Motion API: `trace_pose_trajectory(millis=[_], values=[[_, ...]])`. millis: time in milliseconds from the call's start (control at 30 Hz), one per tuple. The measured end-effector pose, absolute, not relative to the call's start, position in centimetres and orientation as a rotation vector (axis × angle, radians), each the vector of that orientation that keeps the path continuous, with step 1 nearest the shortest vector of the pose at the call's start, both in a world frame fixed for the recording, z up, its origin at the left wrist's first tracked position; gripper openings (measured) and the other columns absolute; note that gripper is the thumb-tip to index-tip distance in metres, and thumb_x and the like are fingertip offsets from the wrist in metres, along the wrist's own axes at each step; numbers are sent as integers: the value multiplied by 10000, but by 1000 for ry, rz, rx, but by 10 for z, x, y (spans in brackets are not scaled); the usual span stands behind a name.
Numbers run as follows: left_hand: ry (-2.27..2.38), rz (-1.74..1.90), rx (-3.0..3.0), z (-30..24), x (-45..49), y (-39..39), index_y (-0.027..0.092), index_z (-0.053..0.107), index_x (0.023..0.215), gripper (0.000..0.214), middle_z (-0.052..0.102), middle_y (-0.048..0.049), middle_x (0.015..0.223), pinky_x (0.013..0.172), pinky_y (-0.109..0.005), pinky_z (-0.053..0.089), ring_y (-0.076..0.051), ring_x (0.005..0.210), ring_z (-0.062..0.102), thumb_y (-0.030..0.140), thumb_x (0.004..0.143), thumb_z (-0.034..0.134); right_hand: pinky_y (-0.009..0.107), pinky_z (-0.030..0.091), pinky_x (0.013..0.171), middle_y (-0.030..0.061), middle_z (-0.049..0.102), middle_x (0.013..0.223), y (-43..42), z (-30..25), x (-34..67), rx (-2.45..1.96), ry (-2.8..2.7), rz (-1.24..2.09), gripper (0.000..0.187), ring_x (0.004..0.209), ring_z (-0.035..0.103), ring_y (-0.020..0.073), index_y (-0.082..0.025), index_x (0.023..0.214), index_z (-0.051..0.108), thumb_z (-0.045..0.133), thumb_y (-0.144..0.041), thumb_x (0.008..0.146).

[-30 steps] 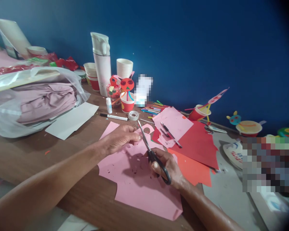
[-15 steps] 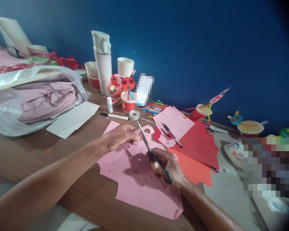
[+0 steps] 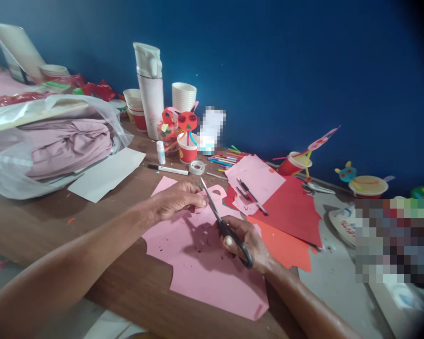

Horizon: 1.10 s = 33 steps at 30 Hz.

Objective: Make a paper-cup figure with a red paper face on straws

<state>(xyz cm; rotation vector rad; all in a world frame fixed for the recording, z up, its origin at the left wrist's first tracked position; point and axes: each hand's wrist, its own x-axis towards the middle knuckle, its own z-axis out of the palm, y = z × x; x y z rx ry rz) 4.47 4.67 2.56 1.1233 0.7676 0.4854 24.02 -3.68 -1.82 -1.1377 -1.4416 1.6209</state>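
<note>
My right hand (image 3: pixel 245 240) grips a pair of scissors (image 3: pixel 214 205) by its black handles, blades pointing up and away from me. The blades look closed or nearly so. Just left of them, my left hand (image 3: pixel 180 200) is closed in a pinch, thumb against fingers, on what looks like a small piece of pink paper (image 3: pixel 199 208), mostly hidden by the fingers. Beneath both hands lies a large sheet of pink paper (image 3: pixel 215 287) with cut-out edges and small dark scraps on it.
Red paper (image 3: pixel 297 212) and orange paper (image 3: pixel 286 247) lie to the right, with pens (image 3: pixel 252 197) on pink paper. Behind stand a glue stick (image 3: pixel 161 152), a marker (image 3: pixel 167 169), a tape roll (image 3: pixel 197 167), a paper-cup figure (image 3: pixel 187 146) and a white flask (image 3: pixel 151 94). A plastic bag (image 3: pixel 56 141) sits left.
Both hands and the scissors stay in almost the same place. The view has shifted very slightly.
</note>
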Motion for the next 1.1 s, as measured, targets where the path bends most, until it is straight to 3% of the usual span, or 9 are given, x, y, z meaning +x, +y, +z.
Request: trace_pose_trajectory(millis=[533, 767, 1100], values=[[779, 448, 1044, 27, 43, 47, 161, 468, 489, 193, 437, 47, 461, 531, -234, 357, -86, 499, 443, 163, 601, 625, 184, 354, 416, -38, 493, 579, -37, -20, 243, -1144, -1473, 1614, 430, 434, 446, 64, -137, 958, 592, 676, -478, 709], [786, 521, 1057, 29, 45, 43, 148, 551, 554, 165, 500, 30, 549, 618, -260, 404, -88, 547, 458, 231, 676, 622, 188, 386, 430, -46, 493, 558, -36, -20, 240, -1158, -1384, 1553, 393, 433, 447, 65, -157, 940, 580, 645, -486, 735], [889, 632, 1015, 16, 49, 43, 127, 646, 740, 136, 586, -1, 665, 623, -235, 393, -86, 613, 524, 256, 700, 657, 186, 384, 428, -44, 503, 548, -39, -19, 235, -1137, -1374, 1514, 339, 434, 446, 66, -148, 919, 578, 625, -444, 760]])
